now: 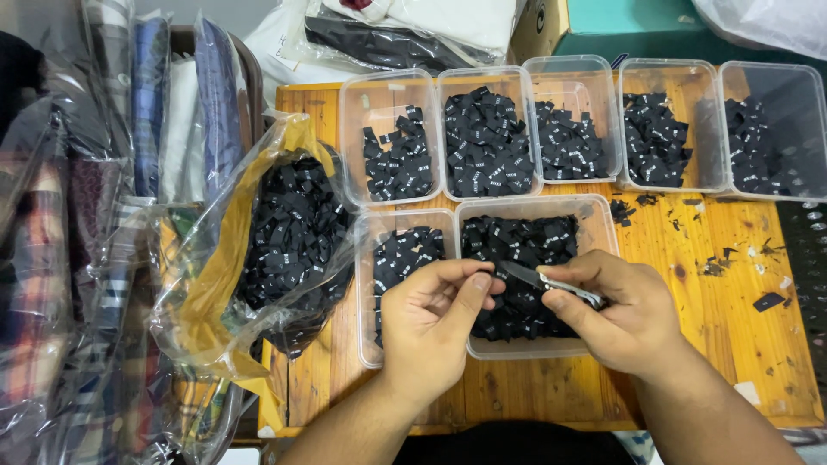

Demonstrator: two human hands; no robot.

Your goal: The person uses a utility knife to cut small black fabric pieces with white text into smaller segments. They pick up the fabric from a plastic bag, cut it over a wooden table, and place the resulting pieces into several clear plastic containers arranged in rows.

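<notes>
The right hand grips small scissors. The left hand pinches a little black tag, over a tub near the worktop's front edge.

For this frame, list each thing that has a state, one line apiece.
Left hand: fingers pinched on something small, hidden.
Right hand: closed on small snips.
Small snips: tip pointing at the left fingertips; blades look nearly closed.
Clear tubs: lidless, each part-filled with black labels.
Plastic bag: open, full of black labels.
Wooden table: littered with black scraps.
</notes>
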